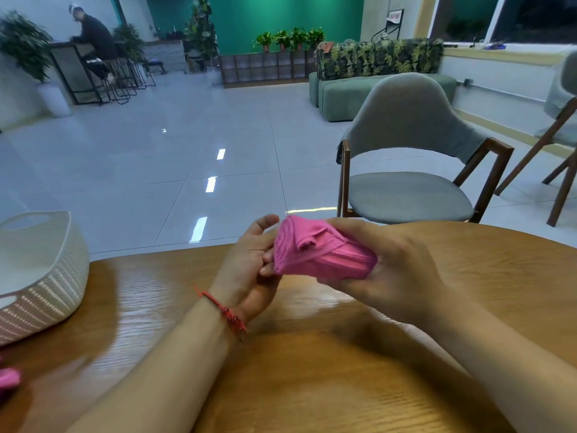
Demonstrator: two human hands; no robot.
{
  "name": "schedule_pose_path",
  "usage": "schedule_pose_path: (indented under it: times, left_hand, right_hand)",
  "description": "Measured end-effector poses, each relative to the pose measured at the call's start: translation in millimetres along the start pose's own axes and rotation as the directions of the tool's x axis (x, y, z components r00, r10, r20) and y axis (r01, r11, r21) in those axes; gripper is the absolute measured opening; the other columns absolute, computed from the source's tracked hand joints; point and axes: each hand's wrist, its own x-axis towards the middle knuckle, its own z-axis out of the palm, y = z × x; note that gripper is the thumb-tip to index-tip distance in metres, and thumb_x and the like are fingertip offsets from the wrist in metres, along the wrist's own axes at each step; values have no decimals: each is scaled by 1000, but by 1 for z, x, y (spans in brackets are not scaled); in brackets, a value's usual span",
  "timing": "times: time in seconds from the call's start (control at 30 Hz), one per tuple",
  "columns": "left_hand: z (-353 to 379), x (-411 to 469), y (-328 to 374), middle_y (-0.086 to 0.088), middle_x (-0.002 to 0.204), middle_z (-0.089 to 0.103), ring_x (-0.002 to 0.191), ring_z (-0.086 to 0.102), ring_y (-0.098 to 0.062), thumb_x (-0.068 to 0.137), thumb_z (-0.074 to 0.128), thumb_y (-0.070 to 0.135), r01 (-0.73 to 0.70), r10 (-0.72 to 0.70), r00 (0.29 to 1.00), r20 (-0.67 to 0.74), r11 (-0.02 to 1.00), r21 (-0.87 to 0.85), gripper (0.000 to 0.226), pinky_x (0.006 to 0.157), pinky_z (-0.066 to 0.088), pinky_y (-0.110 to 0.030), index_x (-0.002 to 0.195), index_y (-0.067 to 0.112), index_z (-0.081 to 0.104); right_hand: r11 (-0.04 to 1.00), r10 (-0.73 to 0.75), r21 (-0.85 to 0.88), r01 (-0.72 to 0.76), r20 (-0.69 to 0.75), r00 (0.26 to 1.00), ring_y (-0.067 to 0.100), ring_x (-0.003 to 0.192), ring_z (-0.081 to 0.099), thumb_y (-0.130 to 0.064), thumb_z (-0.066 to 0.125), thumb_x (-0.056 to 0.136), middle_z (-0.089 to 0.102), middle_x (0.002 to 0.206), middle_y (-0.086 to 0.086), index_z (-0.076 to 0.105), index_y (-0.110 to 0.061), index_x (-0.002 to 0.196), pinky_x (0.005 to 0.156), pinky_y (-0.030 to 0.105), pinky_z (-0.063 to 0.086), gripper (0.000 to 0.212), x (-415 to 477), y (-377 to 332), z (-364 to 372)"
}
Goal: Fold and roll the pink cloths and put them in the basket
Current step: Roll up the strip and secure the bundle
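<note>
A rolled pink cloth is held in the air above the far edge of the round wooden table. My right hand wraps round its right end, thumb on top and fingers beneath. My left hand touches the roll's left end with its fingertips, thumb raised beside it. The white woven basket stands at the table's left side; its inside is hidden from here. Another pink cloth shows at the left frame edge on the table.
A grey chair with wooden legs stands just beyond the table on the right, a second chair at the far right. Tiled floor stretches behind. A person sits at a high counter far off at the back left.
</note>
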Motion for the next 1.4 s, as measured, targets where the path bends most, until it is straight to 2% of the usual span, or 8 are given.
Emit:
schedule_pose_path:
  times: [0.2,0.4,0.53,0.7,0.9,1.0,1.2,1.4]
  left_hand:
    - [-3,0,-6,-1,56,53,33,44,-3,103,49,-2,229,-278,950,-142,930,-286,33,37,44,-9,74,0,66]
    - [2,7,-22,-3,64,59,40,45,-3,103,56,6,297,-311,938,-152,949,-105,13,34,39,-10,110,1,65]
    - [13,4,-41,-3,64,64,41,52,-2,105,53,5,350,-349,927,-136,936,-17,21,37,45,-11,121,4,67]
    - [21,-5,-43,-7,85,74,62,68,-10,105,55,5,211,-198,977,-84,953,216,19,48,56,-19,122,4,61]
    - [34,-19,-50,-4,89,77,71,71,-21,104,55,8,-111,147,989,-9,786,608,15,57,61,-38,112,9,68]
    - [31,-26,-52,2,94,77,79,73,-19,106,44,12,-201,227,971,73,617,760,32,64,65,-46,94,21,73]
    - [14,-9,-41,5,105,71,96,71,-13,99,54,38,-320,451,893,3,630,708,16,78,64,-52,97,30,66]
    - [-4,3,-19,6,136,63,124,65,-19,87,67,65,-409,379,905,191,657,633,52,99,57,-48,133,42,58]
  right_hand:
    - [835,336,420,-355,121,934,9,101,74,-54,98,68,72,118,-17,53,-54,141,85,39,65,86,-4,-23,19]
    - [782,527,351,-516,72,847,9,92,74,-60,95,67,74,109,-15,60,-53,135,77,42,65,78,6,-20,21]
    - [509,568,652,-562,237,788,23,92,77,-26,99,71,78,106,-1,73,-36,119,80,46,67,55,15,-29,14]
    - [-111,632,850,-515,460,623,27,60,70,-17,64,93,74,74,14,62,-7,110,56,37,58,21,26,-38,-2]
    - [-293,658,854,-430,506,557,31,69,70,-21,69,83,70,81,13,61,-10,121,62,40,59,40,21,-25,3]
    - [-167,717,851,-498,452,531,32,81,69,-25,69,87,71,95,15,62,-10,122,73,42,57,39,19,-16,6]
    - [299,656,678,-671,365,661,27,89,73,-26,75,83,72,113,11,63,-24,117,68,35,56,36,14,-13,9]
    - [914,386,5,-407,300,872,6,84,64,-58,78,76,63,107,-17,51,-49,133,66,25,55,64,8,-18,8]
